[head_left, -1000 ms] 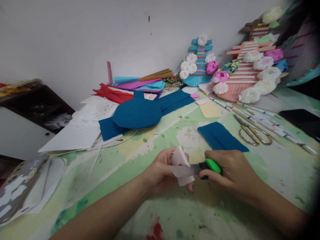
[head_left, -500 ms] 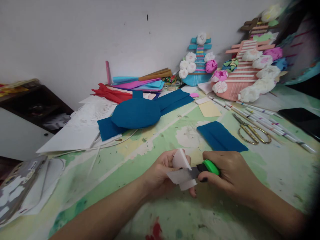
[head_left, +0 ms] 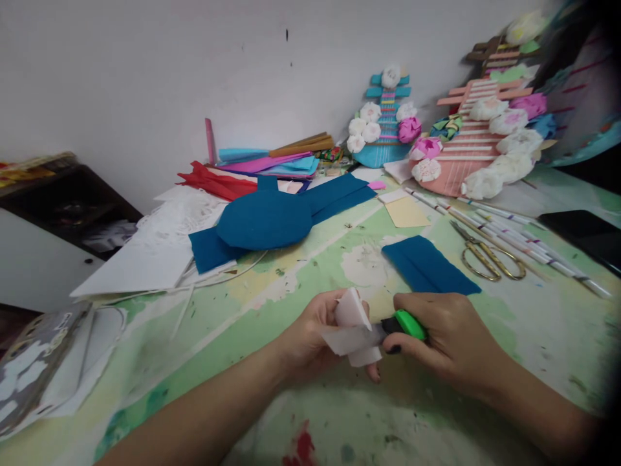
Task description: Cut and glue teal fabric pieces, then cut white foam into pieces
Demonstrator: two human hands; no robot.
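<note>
Low in the middle of the head view, my left hand (head_left: 310, 330) is closed around a small white piece (head_left: 351, 309) that looks like foam board. My right hand (head_left: 449, 340) grips a green and black utility knife (head_left: 409, 325), thumb along its side. The knife's wide grey blade (head_left: 354, 338) crosses the lower part of the white piece, close to my left fingers. Whether it has cut into the piece cannot be made out. Just beyond my right hand lies a folded dark blue crepe paper (head_left: 429, 264).
A blue paper-covered shape (head_left: 264, 220) lies mid-table on white sheets (head_left: 140, 265). To the right are gold-handled scissors (head_left: 485, 249), several paper sticks (head_left: 526, 244) and a black phone (head_left: 585, 233). Flower-decorated blue (head_left: 385, 152) and pink (head_left: 449, 175) instrument models lean at the back.
The knife blade and white piece have shifted very slightly against each other. Both hands keep the same hold, and the things on the table have not moved.
</note>
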